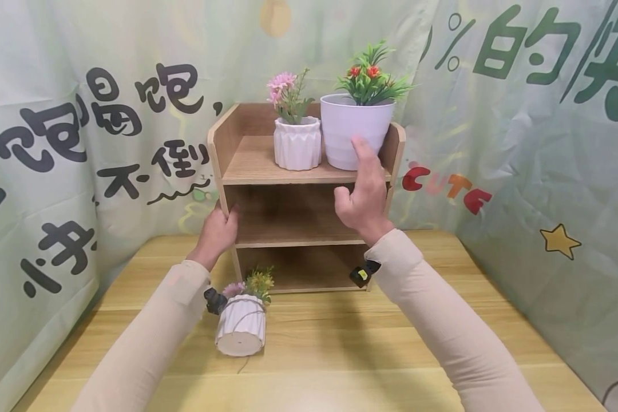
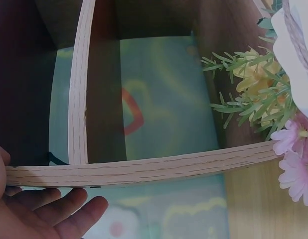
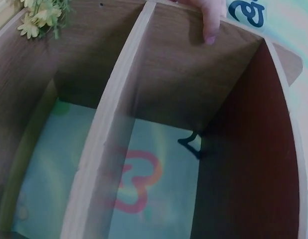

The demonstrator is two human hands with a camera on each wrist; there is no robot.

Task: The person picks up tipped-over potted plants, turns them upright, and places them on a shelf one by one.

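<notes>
A three-tier wooden shelf (image 1: 309, 229) stands on the table. My left hand (image 1: 217, 232) grips its left side panel, with the thumb inside and the fingers outside; the right wrist view also catches that thumb (image 3: 210, 25). At the shelf's right, my right hand (image 1: 365, 197) has its index finger straight against or just before the large white pot (image 1: 337, 123) of red flowers and green leaves. Left of that pot, a small fluted white pot (image 1: 297, 146) with pink flowers stands upright on the top tier. The right hand is not visible in its own wrist view.
Another fluted white pot (image 1: 241, 323), with pink and yellow flowers and a cord around it, lies tipped on the table (image 1: 309, 366) before the shelf's left front. A printed curtain (image 1: 510, 143) hangs behind and at both sides. Both lower tiers have open backs.
</notes>
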